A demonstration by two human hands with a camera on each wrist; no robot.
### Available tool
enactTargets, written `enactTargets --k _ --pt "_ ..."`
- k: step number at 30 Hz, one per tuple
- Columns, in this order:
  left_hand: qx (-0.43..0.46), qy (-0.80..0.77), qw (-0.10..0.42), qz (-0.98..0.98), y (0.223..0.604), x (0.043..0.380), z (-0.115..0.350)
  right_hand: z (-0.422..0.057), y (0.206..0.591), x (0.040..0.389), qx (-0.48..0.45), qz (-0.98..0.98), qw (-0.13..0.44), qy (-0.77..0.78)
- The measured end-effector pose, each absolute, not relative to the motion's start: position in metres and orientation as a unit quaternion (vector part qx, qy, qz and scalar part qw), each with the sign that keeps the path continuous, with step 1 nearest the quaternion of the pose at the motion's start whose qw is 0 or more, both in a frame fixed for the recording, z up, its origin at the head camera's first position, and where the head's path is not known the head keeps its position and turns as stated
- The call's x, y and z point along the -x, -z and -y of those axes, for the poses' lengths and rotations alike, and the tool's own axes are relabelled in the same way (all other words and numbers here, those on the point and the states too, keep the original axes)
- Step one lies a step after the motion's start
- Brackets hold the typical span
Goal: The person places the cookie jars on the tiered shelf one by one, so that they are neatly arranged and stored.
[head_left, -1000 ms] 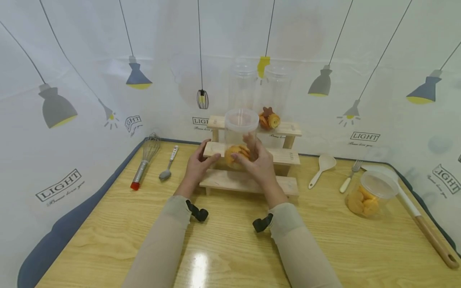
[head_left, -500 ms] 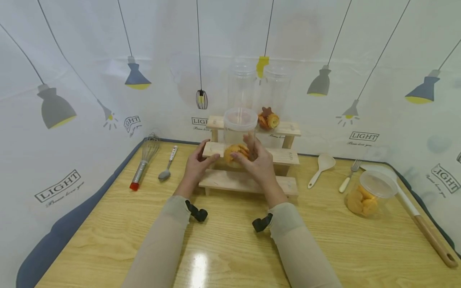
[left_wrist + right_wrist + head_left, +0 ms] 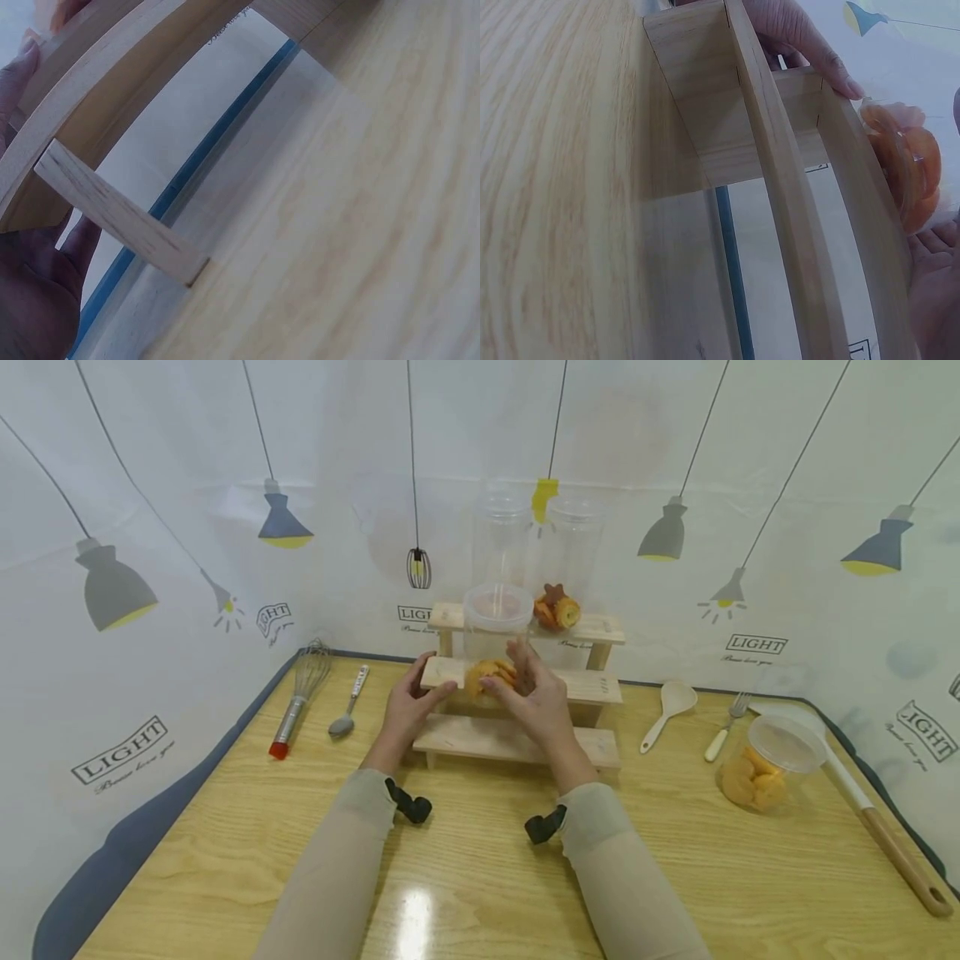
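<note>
A clear plastic jar (image 3: 483, 647) with a whitish lid stands on the middle step of a three-tier wooden stand (image 3: 517, 739). Orange-yellow cookie-like pieces (image 3: 911, 161) lie in its bottom. My right hand (image 3: 542, 702) holds the jar from the right, thumb across its front and fingers at its far side. At the step's left end, my left hand (image 3: 407, 702) grips the board, its thumb lying along the top near the jar. The left wrist view shows that hand (image 3: 37, 292) partly cut off at the board's end.
Two tall clear jars, the right one (image 3: 576, 547) with cookies inside, stand on the top step. A whisk (image 3: 300, 697) and spoon (image 3: 348, 706) lie left. On the right are a rice paddle (image 3: 670, 714), fork (image 3: 729, 727), lidded jar (image 3: 768, 768) and long-handled spatula (image 3: 877, 827).
</note>
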State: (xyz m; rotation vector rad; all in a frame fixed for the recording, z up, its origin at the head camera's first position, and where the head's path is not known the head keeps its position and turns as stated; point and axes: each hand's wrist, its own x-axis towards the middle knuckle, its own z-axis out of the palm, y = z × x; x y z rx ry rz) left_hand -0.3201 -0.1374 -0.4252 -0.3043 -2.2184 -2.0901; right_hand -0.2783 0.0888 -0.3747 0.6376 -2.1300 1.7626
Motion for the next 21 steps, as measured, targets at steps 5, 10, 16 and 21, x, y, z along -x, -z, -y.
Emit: enactTargets --k 5,10,16,21 --pt "0.098 0.684 0.04 0.722 0.432 0.326 0.138 -0.088 0.373 0.277 -0.226 0.749 0.163 -0.601" --pt "0.089 0.684 0.038 0.723 0.449 0.341 0.14 -0.088 0.375 0.279 -0.225 0.758 0.173 -0.587" --pt "0.099 0.677 0.061 0.726 0.456 0.345 0.139 -0.091 0.393 0.296 -0.215 0.768 0.174 -0.577" --pt "0.111 0.677 0.08 0.723 0.458 0.345 0.138 -0.093 0.4 0.303 -0.212 0.777 0.184 -0.564"
